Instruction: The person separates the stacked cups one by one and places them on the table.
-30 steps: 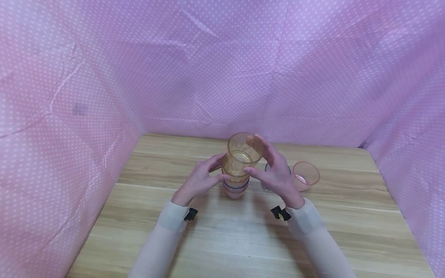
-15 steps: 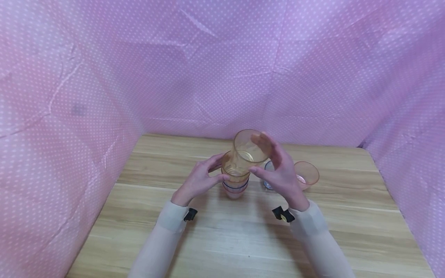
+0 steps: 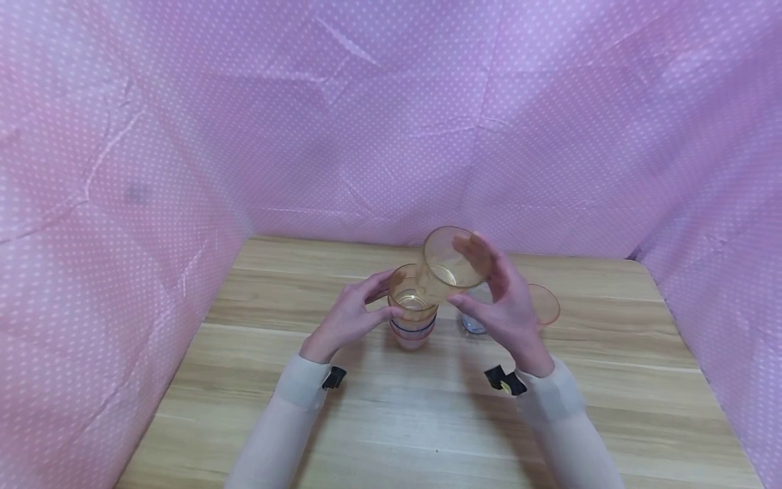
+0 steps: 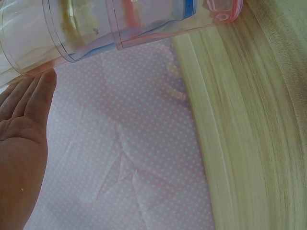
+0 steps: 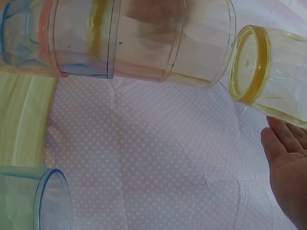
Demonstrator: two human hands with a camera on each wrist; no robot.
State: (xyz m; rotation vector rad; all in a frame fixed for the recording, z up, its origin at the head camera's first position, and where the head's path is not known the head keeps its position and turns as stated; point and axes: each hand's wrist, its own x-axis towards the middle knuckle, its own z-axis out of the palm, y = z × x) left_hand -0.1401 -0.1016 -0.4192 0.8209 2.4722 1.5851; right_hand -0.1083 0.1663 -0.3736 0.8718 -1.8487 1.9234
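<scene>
A stack of clear tinted cups, with yellow, blue and pink rims, stands upright on the wooden table. My left hand grips it near the top, thumb in front and fingers behind. My right hand holds a yellow cup by its side, up and right of the stack and tilted. In the right wrist view the yellow cup's base faces the stack's top rim, right beside it. The left wrist view has the stacked cups along its top, with fingertips against the upper cup.
A blue-tinted cup stands right of the stack, partly behind my right hand. Farther right is a pink-rimmed cup, also partly covered by that hand. Pink dotted cloth hangs around the table at the back and sides.
My right hand has lifted the yellow cup out of the stack's top and moved it to the right, tilting it. The left hand and stack have barely moved.
</scene>
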